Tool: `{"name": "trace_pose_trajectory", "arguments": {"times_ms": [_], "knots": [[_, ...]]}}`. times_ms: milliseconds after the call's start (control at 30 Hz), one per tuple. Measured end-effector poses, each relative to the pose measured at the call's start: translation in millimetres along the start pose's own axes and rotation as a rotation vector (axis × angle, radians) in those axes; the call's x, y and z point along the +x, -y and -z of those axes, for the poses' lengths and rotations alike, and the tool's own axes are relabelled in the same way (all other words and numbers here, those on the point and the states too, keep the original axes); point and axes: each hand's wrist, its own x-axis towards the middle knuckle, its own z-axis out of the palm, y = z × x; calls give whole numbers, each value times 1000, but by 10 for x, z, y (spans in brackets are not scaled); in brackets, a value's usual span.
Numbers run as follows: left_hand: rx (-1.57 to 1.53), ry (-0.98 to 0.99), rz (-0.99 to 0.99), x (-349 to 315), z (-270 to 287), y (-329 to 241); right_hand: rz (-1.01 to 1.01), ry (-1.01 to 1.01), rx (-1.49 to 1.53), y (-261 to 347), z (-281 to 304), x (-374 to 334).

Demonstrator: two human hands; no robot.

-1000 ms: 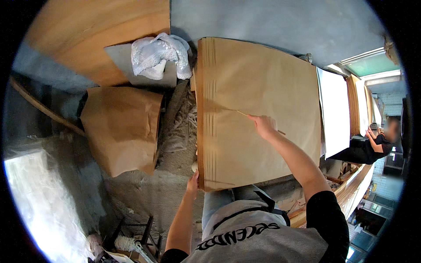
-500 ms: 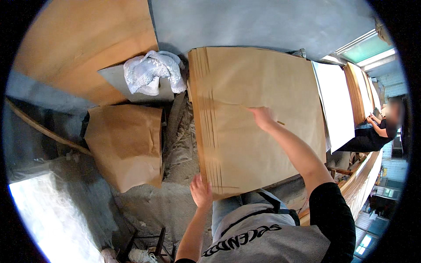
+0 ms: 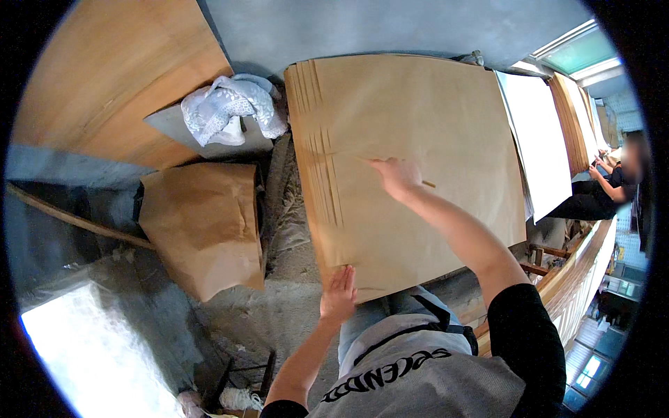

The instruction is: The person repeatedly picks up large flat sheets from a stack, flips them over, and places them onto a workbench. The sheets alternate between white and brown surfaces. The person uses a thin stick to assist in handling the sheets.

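Note:
A wide stack of large brown paper sheets lies before me, its left side fanned into several narrow steps. Over the middle of the top sheet, my right hand is closed around a thin tan stick-like tool. The tool's rear end sticks out behind the hand and its slim front points left toward the fanned edges; its exact kind is unclear. My left hand rests on the near left corner of the stack, fingers stretched out and lying flat on the paper.
A brown paper-covered bundle stands to the left, below a patterned white cloth on a grey board. White sheets hang at the right. Beyond them a co-worker handles another stack. A plywood panel leans at the far left.
My left hand has moved from the stack's left edge up onto its near corner, where the fanned steps no longer show. My right hand keeps its hold on the tool; the view has shifted slightly.

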Motion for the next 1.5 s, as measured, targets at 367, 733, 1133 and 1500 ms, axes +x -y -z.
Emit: {"name": "trace_pose_trajectory", "arguments": {"times_ms": [367,733,1133,1500], "knots": [[-119,30,-24,-38,-50,29,-29,-26,78,-211,-234,-246],[-1055,-223,525,224,130,96,-34,192,113,-133,-227,-648],[-1625,-548,554,830,244,482,-155,323,183,-69,-195,-1189],[-1550,-495,579,966,291,421,-346,4,510,-622,-348,-2190]]}}
